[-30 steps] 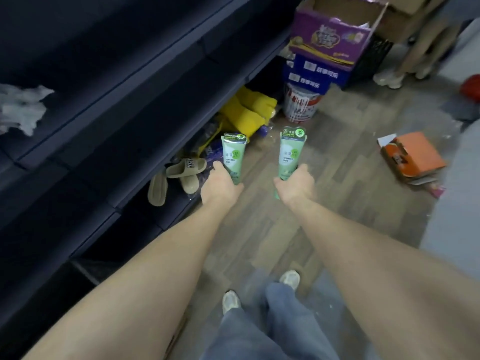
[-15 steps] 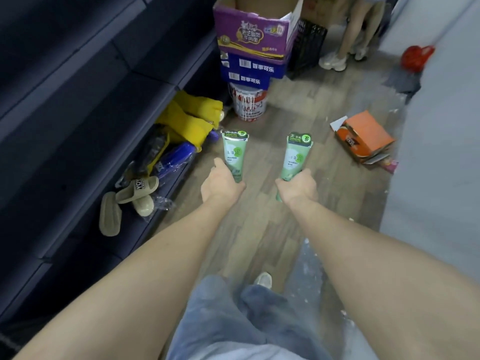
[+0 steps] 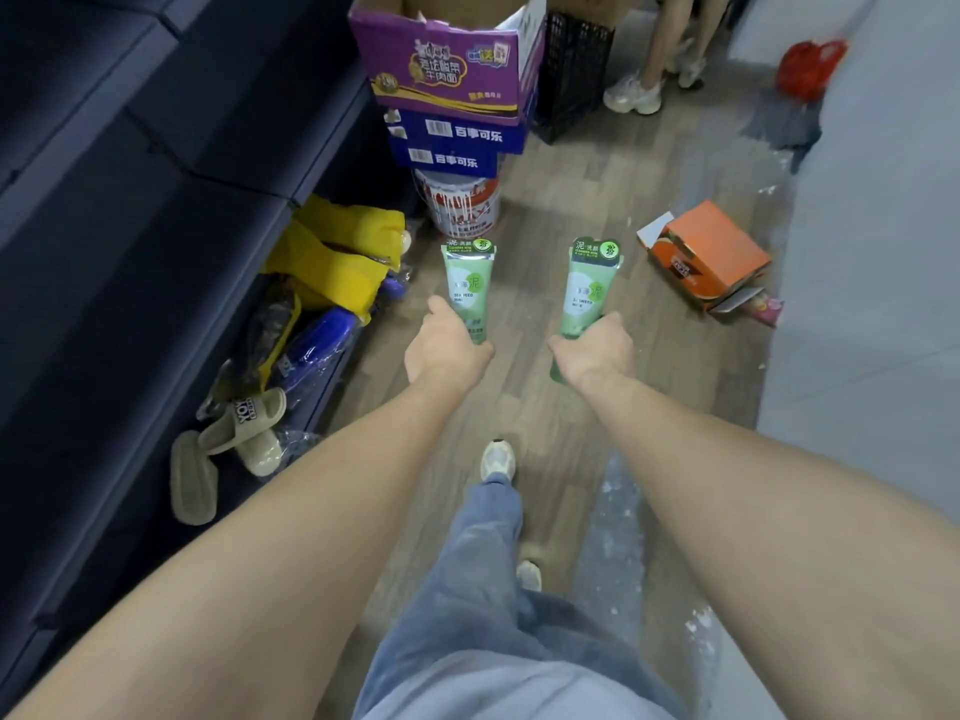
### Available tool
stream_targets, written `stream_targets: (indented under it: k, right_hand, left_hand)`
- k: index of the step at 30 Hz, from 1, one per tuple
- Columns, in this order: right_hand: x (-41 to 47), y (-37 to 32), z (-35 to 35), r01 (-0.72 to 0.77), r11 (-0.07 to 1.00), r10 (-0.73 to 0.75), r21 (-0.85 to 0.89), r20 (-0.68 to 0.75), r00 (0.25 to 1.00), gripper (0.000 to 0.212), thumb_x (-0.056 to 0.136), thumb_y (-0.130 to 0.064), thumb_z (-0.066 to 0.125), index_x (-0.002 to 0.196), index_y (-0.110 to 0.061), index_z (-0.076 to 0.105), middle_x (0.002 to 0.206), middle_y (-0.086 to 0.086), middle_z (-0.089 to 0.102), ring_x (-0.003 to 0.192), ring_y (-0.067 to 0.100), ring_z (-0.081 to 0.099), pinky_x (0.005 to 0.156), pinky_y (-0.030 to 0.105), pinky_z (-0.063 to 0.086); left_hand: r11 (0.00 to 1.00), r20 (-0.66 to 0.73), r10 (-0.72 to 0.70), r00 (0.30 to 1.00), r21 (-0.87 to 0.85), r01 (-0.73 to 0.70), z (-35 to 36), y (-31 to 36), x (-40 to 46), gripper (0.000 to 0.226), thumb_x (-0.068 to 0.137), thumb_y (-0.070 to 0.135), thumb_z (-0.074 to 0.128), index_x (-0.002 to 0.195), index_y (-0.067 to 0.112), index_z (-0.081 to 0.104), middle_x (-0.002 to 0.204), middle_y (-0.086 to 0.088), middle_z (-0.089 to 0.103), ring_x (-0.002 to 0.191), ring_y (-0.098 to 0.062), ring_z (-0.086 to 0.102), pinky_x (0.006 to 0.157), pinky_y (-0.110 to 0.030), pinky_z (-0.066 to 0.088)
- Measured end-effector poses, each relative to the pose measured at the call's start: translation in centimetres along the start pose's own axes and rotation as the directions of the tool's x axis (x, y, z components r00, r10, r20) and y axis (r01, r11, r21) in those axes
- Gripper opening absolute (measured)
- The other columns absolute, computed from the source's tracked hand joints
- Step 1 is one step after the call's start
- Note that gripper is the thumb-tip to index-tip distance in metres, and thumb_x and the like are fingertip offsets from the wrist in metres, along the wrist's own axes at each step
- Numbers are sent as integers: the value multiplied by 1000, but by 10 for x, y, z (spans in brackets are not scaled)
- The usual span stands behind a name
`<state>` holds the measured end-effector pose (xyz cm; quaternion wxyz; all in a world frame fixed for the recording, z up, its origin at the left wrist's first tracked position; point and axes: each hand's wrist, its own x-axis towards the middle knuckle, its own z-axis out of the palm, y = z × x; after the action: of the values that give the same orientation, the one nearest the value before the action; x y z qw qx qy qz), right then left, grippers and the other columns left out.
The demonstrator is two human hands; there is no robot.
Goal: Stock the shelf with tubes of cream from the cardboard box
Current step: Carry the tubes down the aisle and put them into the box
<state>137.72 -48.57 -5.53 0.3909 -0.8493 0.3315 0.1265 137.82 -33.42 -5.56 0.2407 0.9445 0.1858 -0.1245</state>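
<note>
My left hand (image 3: 445, 350) grips a green tube of cream (image 3: 467, 283) by its lower end, the tube pointing away from me. My right hand (image 3: 596, 350) holds a second green tube (image 3: 589, 283) the same way. Both tubes hang in the air over the wooden floor, about an arm's length out and side by side. The dark blue shelf unit (image 3: 156, 163) runs along my left, its boards bare where I can see them. An open purple cardboard box (image 3: 447, 59) stands ahead on two blue cartons; its inside is hidden.
A paint bucket (image 3: 460, 205) sits under the blue cartons (image 3: 452, 142). Yellow bags (image 3: 337, 257), a blue bundle and slippers (image 3: 234, 439) lie on the lowest shelf board. An orange box (image 3: 709, 254) lies on the floor right. Another person's legs (image 3: 660, 54) stand far ahead beside a black crate (image 3: 571, 75).
The view has swung to the right and forward along the aisle; the shelf has slid left. My leg steps forward. Both hands keep the tubes held out in front.
</note>
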Motion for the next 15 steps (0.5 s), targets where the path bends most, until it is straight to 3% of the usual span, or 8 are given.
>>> stream_targets:
  k: [15]
  right_hand:
    - [176, -130, -5, -6, 1000, 6, 22, -20, 1000, 51, 84, -21, 68, 127, -4, 46, 123, 14, 60, 115, 31, 58, 82, 29, 43]
  left_hand:
    - [1000, 38, 12, 999, 28, -13, -14, 105, 205, 61, 80, 39, 74, 117, 9, 36, 117, -12, 59, 108, -34, 60, 79, -39, 45]
